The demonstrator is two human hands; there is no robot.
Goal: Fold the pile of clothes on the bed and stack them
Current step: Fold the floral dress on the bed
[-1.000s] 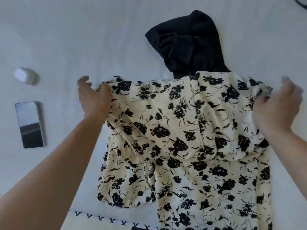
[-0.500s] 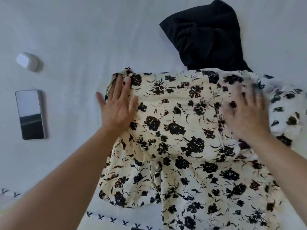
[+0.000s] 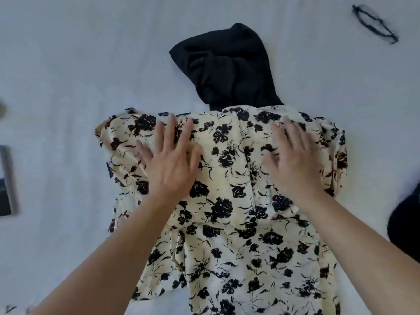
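We've moved both hands inward, left [image 3: 169, 162] and right [image 3: 293, 160], open flat on the dress [image 3: 227, 201]. It's just below the black garment [image 3: 227, 69]. Smoothing, then folding probably.

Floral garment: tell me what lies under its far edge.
The black garment runs under the floral garment's far edge; its near end is covered. Both hands press flat on top.
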